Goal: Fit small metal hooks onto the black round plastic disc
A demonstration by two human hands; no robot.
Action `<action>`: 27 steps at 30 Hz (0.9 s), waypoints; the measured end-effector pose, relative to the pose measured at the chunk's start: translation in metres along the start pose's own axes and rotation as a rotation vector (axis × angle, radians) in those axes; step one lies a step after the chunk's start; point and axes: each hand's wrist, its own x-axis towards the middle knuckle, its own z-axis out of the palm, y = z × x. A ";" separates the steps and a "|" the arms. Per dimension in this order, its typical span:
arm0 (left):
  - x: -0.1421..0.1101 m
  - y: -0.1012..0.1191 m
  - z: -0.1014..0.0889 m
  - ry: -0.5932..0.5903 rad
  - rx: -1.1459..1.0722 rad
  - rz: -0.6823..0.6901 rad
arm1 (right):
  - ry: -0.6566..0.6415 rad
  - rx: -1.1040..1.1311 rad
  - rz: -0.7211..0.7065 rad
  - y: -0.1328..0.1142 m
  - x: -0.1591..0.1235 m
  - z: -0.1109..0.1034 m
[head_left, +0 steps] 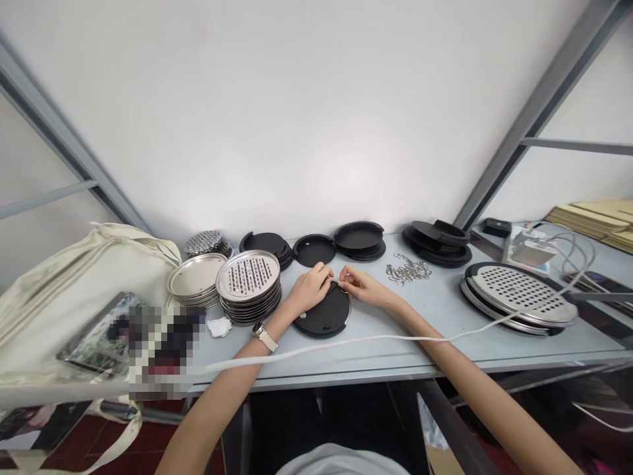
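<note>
A round black disc (324, 313) with small holes lies on the table in front of me, a thin metal rim showing along its right side. At its far edge my left hand (312, 288) has its fingers pinched together on a small shiny metal piece (335, 281). From the right, my right hand (360, 286) pinches the same piece between thumb and finger. The fingers partly cover it, so its exact shape cannot be made out. Right of the hands lies a loose pile of small metal hook-like parts (408, 270).
Stacked metal grater plates (248, 276) and plain metal plates (195, 277) stand left. Black round trays (359, 239) line the wall, with more black parts (438, 241) to the right. Perforated discs (521, 293) lie at far right. A white cable (376, 338) crosses the view in front.
</note>
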 end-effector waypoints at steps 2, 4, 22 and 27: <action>0.000 -0.001 0.001 0.011 0.001 0.014 | 0.009 -0.016 0.002 0.001 0.000 0.000; 0.000 -0.001 0.001 0.015 0.004 0.014 | 0.013 -0.019 0.005 0.002 0.001 0.002; -0.001 0.005 0.000 -0.003 0.153 -0.014 | 0.052 -0.154 -0.052 0.001 0.004 0.005; -0.001 0.003 0.000 0.015 0.128 -0.003 | 0.050 -0.193 -0.069 -0.001 0.004 0.004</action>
